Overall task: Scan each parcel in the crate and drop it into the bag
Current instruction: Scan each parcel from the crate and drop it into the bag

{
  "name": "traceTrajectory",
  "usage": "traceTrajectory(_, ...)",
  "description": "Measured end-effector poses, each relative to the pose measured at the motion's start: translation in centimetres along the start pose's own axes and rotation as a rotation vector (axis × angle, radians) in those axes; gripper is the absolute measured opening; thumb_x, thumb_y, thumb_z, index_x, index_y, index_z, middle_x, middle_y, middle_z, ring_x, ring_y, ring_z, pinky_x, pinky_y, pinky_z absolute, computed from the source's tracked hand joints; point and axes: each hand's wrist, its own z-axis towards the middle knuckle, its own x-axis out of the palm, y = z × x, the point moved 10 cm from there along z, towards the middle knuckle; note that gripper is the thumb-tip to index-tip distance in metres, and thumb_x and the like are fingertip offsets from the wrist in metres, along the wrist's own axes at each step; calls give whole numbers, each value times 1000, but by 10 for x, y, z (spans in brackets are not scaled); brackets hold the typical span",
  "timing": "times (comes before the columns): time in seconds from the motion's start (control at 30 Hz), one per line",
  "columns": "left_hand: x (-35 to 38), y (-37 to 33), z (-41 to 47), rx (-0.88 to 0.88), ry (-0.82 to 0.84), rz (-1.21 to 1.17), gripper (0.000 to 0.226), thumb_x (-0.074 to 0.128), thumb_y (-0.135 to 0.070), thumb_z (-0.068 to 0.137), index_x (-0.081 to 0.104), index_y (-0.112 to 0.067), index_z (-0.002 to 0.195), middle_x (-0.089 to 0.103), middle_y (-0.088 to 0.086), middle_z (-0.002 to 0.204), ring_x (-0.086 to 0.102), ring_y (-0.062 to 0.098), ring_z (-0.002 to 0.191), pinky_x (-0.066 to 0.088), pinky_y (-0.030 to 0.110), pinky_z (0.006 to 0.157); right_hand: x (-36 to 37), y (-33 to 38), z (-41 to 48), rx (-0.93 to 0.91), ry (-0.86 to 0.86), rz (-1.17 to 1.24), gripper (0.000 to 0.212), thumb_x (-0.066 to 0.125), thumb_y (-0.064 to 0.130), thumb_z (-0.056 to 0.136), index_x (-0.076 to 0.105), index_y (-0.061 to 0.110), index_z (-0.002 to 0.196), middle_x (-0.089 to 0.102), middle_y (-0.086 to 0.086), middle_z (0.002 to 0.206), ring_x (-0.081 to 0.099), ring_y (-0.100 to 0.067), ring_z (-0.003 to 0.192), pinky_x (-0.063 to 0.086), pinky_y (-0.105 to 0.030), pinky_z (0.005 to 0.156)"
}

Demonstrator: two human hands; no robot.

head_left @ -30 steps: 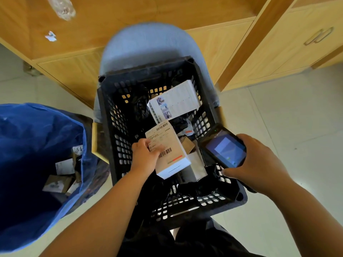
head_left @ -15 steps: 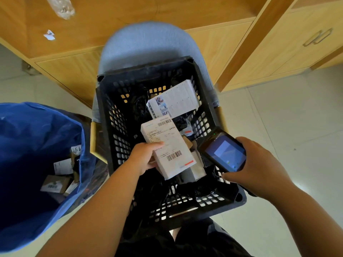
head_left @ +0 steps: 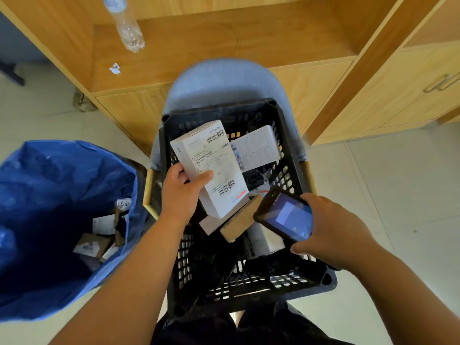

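Note:
My left hand (head_left: 179,195) grips a white boxed parcel (head_left: 216,155) with barcoded labels, lifted over the black slatted crate (head_left: 293,175). My right hand (head_left: 331,232) holds a black handheld scanner (head_left: 283,215), screen lit, just right of the parcel's lower end. Below them in the crate lie a brown cardboard box (head_left: 240,225), a white flat parcel (head_left: 258,148) and dark wrapped items. The blue bag (head_left: 49,170) stands open on the left with several parcels (head_left: 94,245) at its bottom.
The crate rests on a grey-blue chair (head_left: 219,80). Wooden cabinets (head_left: 373,78) and a shelf with a plastic bottle (head_left: 127,26) stand behind. Pale tiled floor (head_left: 385,207) spreads to the right. My dark-trousered legs (head_left: 236,327) are below the crate.
My left hand has raised the white parcel higher and farther from me, label turned up. The scanner has moved in beside its lower barcode. The view has tilted up.

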Motion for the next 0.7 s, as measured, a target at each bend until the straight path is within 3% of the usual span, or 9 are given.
traceTrajectory(0.5, -14, -20, -6, 92, -80, -13, 39, 78, -15, 76, 53, -29, 102, 69, -13, 99, 67, 5, 95, 58, 37, 81, -1, 10, -2, -31, -8, 23, 77, 78, 51, 56, 37, 28, 117, 45, 9, 97, 50, -13, 85, 52, -33, 75)
traceTrajectory(0.6, -19, -20, -10, 68, -89, -31, 38, 76, -14, 77, 53, -24, 107, 69, -9, 105, 67, 9, 98, 58, 41, 83, -4, 13, 0, -38, -35, 38, 83, 77, 51, 57, 34, 29, 123, 47, 9, 102, 50, -13, 90, 52, -33, 76)
traceTrajectory(0.7, -31, -18, -16, 35, -97, -46, 24, 72, -14, 81, 58, -25, 98, 70, -7, 106, 68, 15, 99, 56, 46, 86, -5, 24, 5, -66, -42, 25, 93, 78, 51, 56, 28, 27, 132, 48, 8, 112, 50, -13, 95, 51, -35, 80)
